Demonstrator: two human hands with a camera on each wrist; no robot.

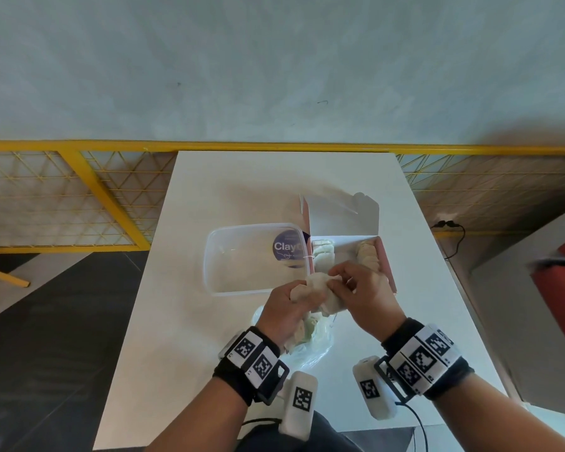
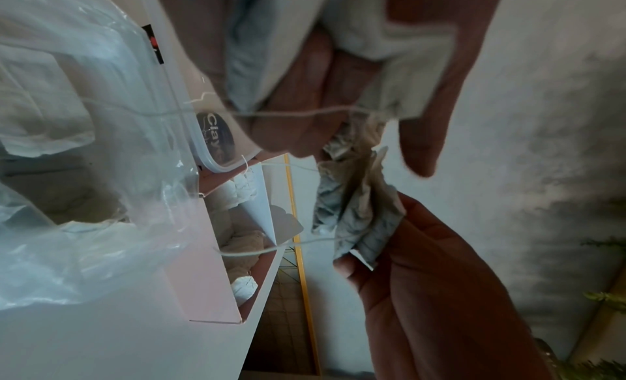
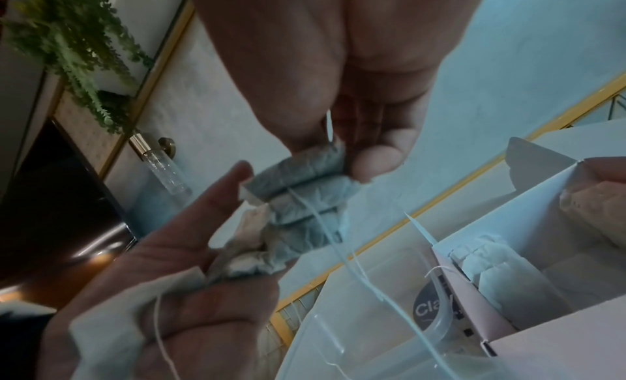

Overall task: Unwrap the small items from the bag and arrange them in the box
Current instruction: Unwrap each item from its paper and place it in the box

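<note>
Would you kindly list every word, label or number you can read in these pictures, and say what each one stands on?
"Clay", cut off by the box: round dark sticker on the clear plastic tub.
"Cla": the same sticker in the right wrist view.
Smaller print under it: too blurred to read.
Square black-and-white code marks on the wrist bands: patterns only, no words.

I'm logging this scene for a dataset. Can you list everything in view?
table: one, white, centre
box: one, white with pink sides, open, behind the hands
tea bags: several, off-white, inside the box
tub: one, clear, left of the box
plastic bag: one, clear, under the left wrist
held tea bags: a stringed bunch, off-white, between both hands
railing: one, yellow, beyond the table
left hand: gripping the bunch
right hand: pinching the bunch
</note>
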